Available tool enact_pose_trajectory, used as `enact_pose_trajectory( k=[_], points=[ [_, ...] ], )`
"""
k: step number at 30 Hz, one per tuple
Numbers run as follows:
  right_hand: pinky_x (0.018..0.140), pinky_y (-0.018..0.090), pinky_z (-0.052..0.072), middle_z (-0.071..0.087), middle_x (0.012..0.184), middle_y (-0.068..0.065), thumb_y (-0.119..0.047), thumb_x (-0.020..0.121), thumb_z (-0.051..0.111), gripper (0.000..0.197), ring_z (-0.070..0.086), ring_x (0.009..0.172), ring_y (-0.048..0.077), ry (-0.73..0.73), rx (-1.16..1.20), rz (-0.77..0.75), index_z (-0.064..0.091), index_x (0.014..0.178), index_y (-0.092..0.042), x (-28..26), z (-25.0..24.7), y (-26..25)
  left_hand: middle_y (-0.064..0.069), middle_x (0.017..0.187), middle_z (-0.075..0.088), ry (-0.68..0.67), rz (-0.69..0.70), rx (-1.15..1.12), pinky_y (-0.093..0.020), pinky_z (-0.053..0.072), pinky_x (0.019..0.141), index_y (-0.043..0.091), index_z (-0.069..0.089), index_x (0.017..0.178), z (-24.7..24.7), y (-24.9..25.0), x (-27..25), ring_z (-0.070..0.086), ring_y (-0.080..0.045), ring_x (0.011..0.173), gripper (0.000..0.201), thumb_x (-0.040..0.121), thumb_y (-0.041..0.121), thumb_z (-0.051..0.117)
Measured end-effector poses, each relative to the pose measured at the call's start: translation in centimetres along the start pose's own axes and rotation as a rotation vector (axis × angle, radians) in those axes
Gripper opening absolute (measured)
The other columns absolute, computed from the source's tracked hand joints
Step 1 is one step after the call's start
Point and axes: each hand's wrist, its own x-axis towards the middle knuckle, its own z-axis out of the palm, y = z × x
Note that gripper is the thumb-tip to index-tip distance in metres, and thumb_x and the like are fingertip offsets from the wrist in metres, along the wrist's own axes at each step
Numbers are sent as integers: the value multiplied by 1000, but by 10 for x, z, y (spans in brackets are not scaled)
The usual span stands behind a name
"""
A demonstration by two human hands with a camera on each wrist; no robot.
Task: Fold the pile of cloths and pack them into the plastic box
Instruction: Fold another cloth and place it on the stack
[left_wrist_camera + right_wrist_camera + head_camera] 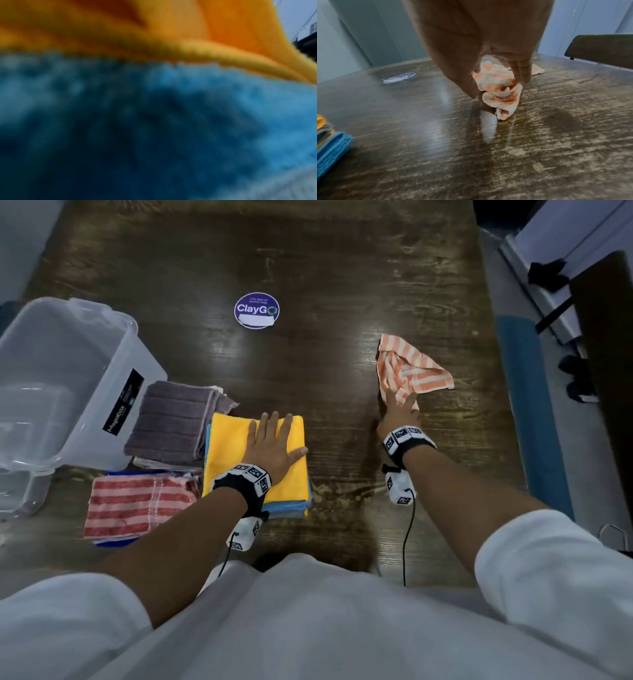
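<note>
Worktop [325, 268]: dark wood grain, glossy, with pale worn patches near its front edge.
Sticker [256, 310]: round, purple, white-rimmed, read "ClayGo", a white strip across its lower part; lay flat on the worktop, toward the far middle.
Blue strip [527, 412]: ran beside the worktop's right edge.
Dark board [606, 354]: stood at the far right, past the strip.
Black straps [546, 273]: hung on a pale frame, upper right.
</note>
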Motion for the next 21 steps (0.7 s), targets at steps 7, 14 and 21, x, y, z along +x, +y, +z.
enact_pose_trajectory(
  k=[7, 14, 21],
  points=[
    [101, 47, 48, 29, 156, 22, -7, 96, 56, 50, 48, 130, 42, -121, -89, -51, 44, 145, -1, 17, 8, 5, -9, 168, 5, 13, -12, 9, -48, -5, 122, 23, 2, 161, 4, -1, 9, -3, -29, 155, 81, 97, 69, 23],
    [95, 38, 48, 61, 128, 20, -11, 98, 59, 28, 59, 119, 35, -130, -87, -170, 62, 123, 1, -2, 13, -5, -10, 167, 10, 16, -8, 24, -49, -3, 123, 22, 5, 161, 3, 0, 13, 1, -30, 154, 80, 98, 68, 23],
    [100, 42, 45, 66, 114, 13, -18, 97, 58, 22, 61, 114, 35, -164, -32, -231, 68, 113, -7, -34, -3, -35, -10, 167, 7, -13, -6, 2, -50, -5, 123, 22, 4, 161, -2, 0, 12, -3, -30, 154, 80, 98, 68, 24]
  ],
)
